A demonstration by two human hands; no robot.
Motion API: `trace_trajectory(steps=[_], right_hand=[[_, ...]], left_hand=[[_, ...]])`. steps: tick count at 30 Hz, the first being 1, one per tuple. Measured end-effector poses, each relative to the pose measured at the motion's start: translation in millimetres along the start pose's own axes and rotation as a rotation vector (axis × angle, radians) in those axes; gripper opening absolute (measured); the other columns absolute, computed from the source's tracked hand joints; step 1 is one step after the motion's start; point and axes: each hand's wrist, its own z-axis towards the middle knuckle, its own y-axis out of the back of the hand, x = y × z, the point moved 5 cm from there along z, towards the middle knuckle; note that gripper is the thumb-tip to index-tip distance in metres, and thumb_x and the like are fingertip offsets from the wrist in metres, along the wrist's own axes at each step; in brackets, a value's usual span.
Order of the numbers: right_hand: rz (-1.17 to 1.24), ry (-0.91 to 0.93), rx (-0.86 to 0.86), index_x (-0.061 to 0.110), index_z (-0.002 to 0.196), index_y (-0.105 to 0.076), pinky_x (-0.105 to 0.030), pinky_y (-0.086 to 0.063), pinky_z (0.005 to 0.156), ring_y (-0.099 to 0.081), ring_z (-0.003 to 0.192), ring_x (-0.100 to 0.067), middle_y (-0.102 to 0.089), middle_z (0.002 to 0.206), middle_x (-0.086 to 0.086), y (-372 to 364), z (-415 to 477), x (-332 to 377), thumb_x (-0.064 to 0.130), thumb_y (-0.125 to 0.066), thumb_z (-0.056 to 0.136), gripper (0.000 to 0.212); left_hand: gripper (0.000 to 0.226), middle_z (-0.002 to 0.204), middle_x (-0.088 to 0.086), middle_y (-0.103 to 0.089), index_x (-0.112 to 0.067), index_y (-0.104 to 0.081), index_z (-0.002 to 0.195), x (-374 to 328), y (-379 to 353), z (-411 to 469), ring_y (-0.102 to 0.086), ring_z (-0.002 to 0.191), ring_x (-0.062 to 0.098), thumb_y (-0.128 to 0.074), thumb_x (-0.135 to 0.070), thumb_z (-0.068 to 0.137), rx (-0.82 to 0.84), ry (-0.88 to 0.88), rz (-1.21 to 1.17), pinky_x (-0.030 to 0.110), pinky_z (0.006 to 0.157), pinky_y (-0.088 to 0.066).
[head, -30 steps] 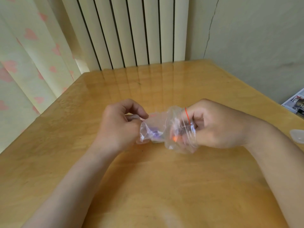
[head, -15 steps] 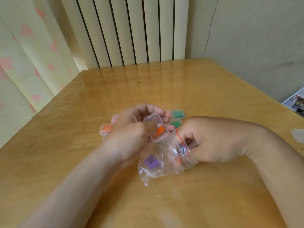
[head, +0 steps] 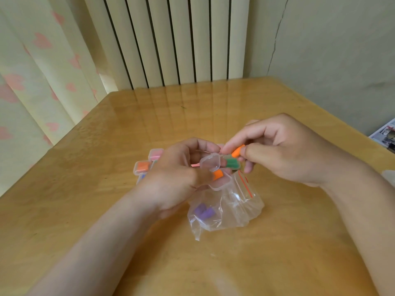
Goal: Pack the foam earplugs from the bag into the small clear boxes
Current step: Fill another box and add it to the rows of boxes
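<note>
R hand [head: 286,154] quit bag [head: 233,208], now pinched 2nd orange earplug [head: 238,151] betw. thumb & finger; L hand [head: 177,178] gripped open box [head: 221,183] w/ 1st plug [head: 218,174] inside, pair prob. nearly boxed.

table [head: 235,263]: glossy wood | radiator [head: 177,39]: white, ribbed, behind it | curtain [head: 38,71]: cream, pink hearts, left | wall [head: 331,50]: pale, cracked, right
</note>
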Motion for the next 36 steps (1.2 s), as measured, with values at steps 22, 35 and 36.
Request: trace_trajectory(steps=[22, 35, 36], right_hand=[[-0.090, 0.042, 0.065, 0.020, 0.080, -0.077, -0.009, -0.047, 0.061, -0.070, 0.079, -0.004, -0.077, 0.088, 0.004, -16, 0, -2, 0.005, -0.079, 0.080, 0.015], [-0.201, 0.040, 0.031, 0.020, 0.082, -0.078, -0.007, -0.042, 0.057, -0.061, 0.061, 0.008, -0.074, 0.091, 0.006, -18, -1, -3, 0.006, -0.074, 0.084, 0.014], [-0.207, 0.044, 0.034, 0.022, 0.083, -0.078, -0.008, -0.042, 0.060, -0.063, 0.068, 0.005, -0.073, 0.092, 0.008, -18, -1, -5, 0.008, -0.074, 0.084, 0.014]], left_hand=[[0.045, 0.112, 0.033, -0.067, 0.011, -0.058, 0.115, -1, 3, 1, -0.070, 0.097, 0.041, -0.066, 0.020, 0.072, -0.013, 0.036, -0.092, 0.042, 0.084, -0.061], [0.034, 0.103, 0.024, -0.072, 0.008, -0.061, 0.111, -3, 4, 1, -0.071, 0.090, 0.034, -0.060, 0.023, 0.080, -0.035, 0.021, -0.114, 0.036, 0.078, -0.062], [0.034, 0.105, 0.027, -0.071, 0.008, -0.062, 0.111, -3, 4, 1, -0.071, 0.091, 0.035, -0.060, 0.022, 0.080, -0.037, 0.021, -0.115, 0.036, 0.078, -0.062]])
